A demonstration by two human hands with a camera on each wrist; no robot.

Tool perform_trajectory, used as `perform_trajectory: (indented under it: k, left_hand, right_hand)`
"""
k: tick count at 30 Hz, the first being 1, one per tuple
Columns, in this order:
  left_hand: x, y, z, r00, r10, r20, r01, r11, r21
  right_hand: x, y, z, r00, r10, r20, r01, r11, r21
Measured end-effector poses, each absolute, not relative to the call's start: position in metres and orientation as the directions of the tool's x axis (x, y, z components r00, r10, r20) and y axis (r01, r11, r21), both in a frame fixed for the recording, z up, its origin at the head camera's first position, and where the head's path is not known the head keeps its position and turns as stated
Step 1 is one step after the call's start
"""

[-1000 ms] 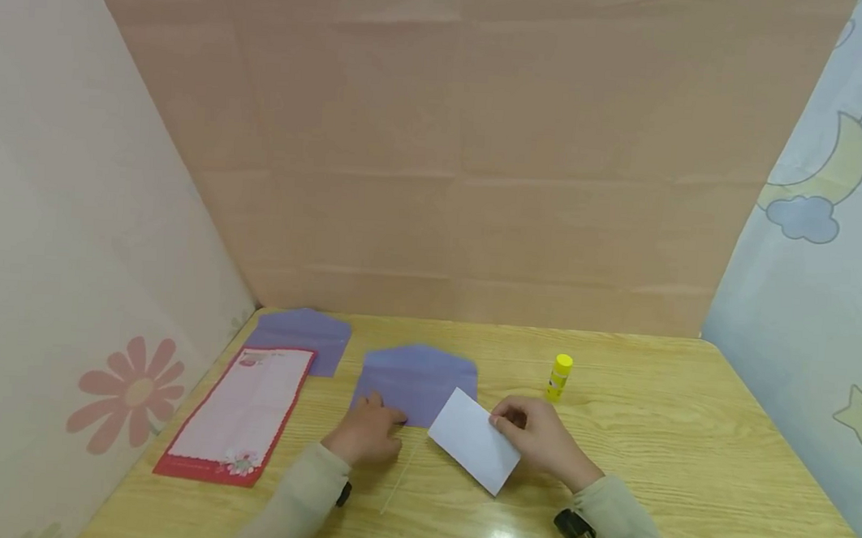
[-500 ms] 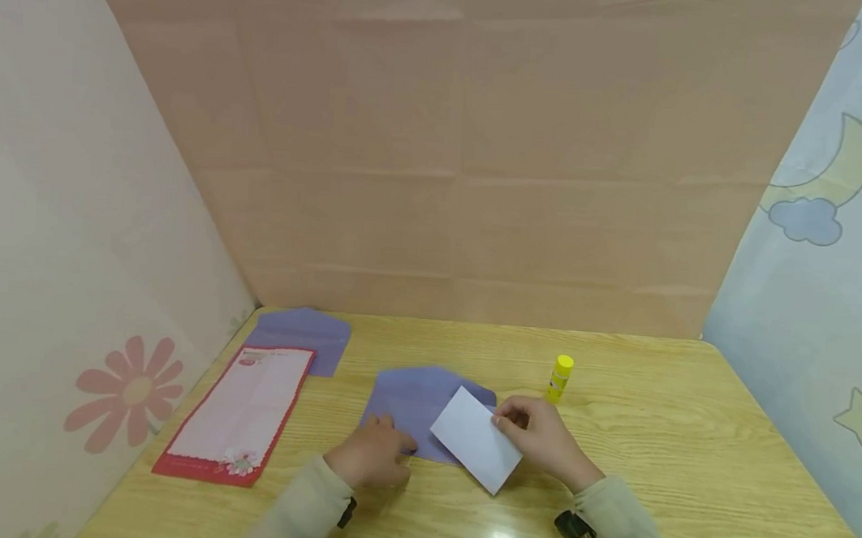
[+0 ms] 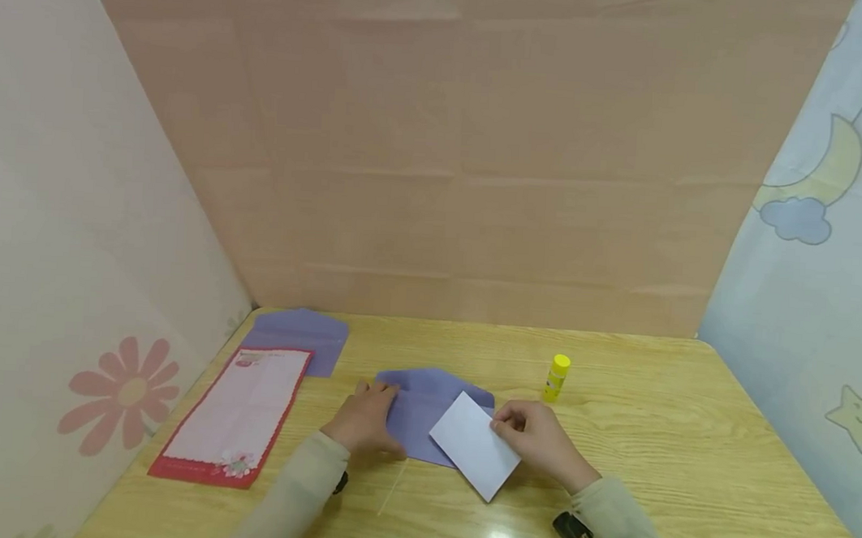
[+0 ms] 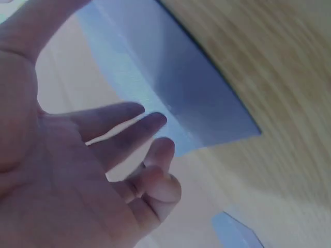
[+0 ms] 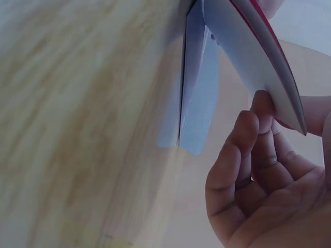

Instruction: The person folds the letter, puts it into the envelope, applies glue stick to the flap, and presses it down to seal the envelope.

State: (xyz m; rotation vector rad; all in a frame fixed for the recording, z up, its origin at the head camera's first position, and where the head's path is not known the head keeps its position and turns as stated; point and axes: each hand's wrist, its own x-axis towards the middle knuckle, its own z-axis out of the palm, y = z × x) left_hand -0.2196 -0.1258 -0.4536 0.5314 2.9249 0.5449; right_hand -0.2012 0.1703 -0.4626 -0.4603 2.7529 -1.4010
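A purple envelope (image 3: 417,423) lies on the table with its flap opened away from me. My left hand (image 3: 366,420) is at its left edge, fingers spread and loosely bent. In the left wrist view that hand (image 4: 67,170) grips nothing, and the envelope (image 4: 201,98) lies beyond the fingertips. Between thumb and fingers my right hand (image 3: 535,439) pinches a folded sheet of paper (image 3: 474,450), white outside, tilted over the envelope's lower right corner. The right wrist view shows red along the edge of the folded paper (image 5: 243,46).
A yellow glue stick (image 3: 557,379) stands upright behind the right hand. Off to the left, a red-bordered sheet of letter paper (image 3: 236,413) overlaps a second purple envelope (image 3: 299,331). A brown backdrop (image 3: 450,181) rises behind the wooden table (image 3: 678,444).
The left hand drew the envelope nearer and slightly right, partly beneath the folded paper, then shifted to its left edge with the fingers spread. The right hand has hardly moved.
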Motion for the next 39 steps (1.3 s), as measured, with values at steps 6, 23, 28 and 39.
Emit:
perform_trajectory:
  k: [6, 23, 28, 39]
  left_hand:
    - [-0.224, -0.125, -0.455, -0.923, 0.377, -0.081, 0.329, 0.879, 0.343]
    - [-0.224, -0.122, -0.453, -0.919, 0.384, -0.087, 0.343, 0.89, 0.301]
    - [-0.223, -0.121, -0.454, -0.915, 0.402, -0.045, 0.374, 0.884, 0.281]
    - [-0.213, -0.112, -0.452, -0.903, 0.429, 0.024, 0.423, 0.877, 0.226]
  right_hand:
    - [-0.201, 0.171, -0.465, -0.951, -0.288, 0.115, -0.262, 0.547, -0.795]
    - [-0.199, 0.17, -0.461, -0.981, -0.171, 0.089, -0.172, 0.566, -0.807]
    - [-0.201, 0.168, -0.458, -0.991, -0.096, 0.096, -0.133, 0.559, -0.818]
    - [-0.204, 0.168, -0.452, -0.989, 0.003, 0.147, -0.122, 0.536, -0.835]
